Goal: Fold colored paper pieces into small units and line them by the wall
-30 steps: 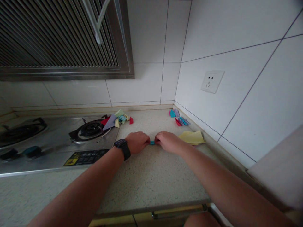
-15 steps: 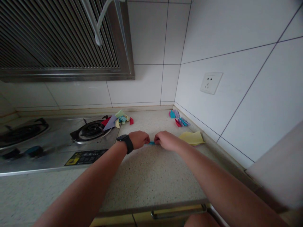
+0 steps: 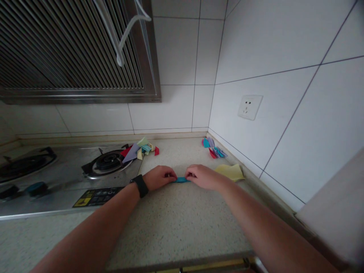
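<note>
A person's two hands work at the middle of the tabletop (image 3: 176, 223), on a narrow strip of blue paper (image 3: 181, 179) that lies crosswise between them. The left hand (image 3: 159, 177) has its fingers closed in a pinch at the strip's left end. The right hand (image 3: 202, 176) has thumb and fingers drawn together on the right end, and a short stretch of blue shows between the two. A dark watch (image 3: 140, 185) sits on the left wrist.

Just beyond the right hand lies a yellow sheet (image 3: 230, 171), partly hidden by that hand and wrist. Farther back, near the wall corner, small folded pieces (image 3: 217, 152) in red, blue, pink and lavender sit in two clusters. To the left, a loose paper pile (image 3: 144, 148) overlaps the edge of the stove (image 3: 65, 182), its red and lavender pieces reaching over the right burner (image 3: 110, 161).
</note>
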A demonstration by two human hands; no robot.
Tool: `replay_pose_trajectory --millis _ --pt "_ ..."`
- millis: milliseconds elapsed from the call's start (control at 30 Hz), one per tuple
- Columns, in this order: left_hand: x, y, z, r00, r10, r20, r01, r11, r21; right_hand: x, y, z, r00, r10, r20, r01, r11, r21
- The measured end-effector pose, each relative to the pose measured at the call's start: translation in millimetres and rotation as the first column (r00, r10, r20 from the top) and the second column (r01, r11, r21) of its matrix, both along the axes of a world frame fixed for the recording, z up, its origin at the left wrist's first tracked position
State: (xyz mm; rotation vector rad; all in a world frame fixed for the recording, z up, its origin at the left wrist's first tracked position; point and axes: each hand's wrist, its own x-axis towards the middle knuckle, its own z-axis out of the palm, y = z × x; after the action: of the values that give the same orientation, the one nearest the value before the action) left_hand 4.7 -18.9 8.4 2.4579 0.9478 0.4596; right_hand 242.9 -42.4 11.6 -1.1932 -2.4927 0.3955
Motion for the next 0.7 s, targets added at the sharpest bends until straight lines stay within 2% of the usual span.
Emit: replay_pose_trajectory --millis 167,400,533,700 --pt "8.2 -3.7 -2.6 0.995 0.097 0.034 -0.1 0.988 0.116 -1.3 1.6 -3.0 0.996 -0.072 -0.058 0.075 0.996 0.047" --pt "9.9 -8.0 -1.0 0.996 0.048 -0.075 -0.028 0.97 0.243 -3.2 2.8 -5.0 1.0 -0.011 0.009 0.011 0.998 0.06" --pt "10.8 -10.6 0.6 0.998 0.036 -0.052 -0.023 0.971 0.237 -4.6 0.3 -4.2 1.0 0.0 -0.006 0.0 0.999 0.05" --pt "12.8 -13.1 4.3 0.997 0.073 0.04 -0.077 0.991 0.11 -3.7 -4.2 1.2 0.998 -0.062 -0.03 0.061 0.998 -0.025"
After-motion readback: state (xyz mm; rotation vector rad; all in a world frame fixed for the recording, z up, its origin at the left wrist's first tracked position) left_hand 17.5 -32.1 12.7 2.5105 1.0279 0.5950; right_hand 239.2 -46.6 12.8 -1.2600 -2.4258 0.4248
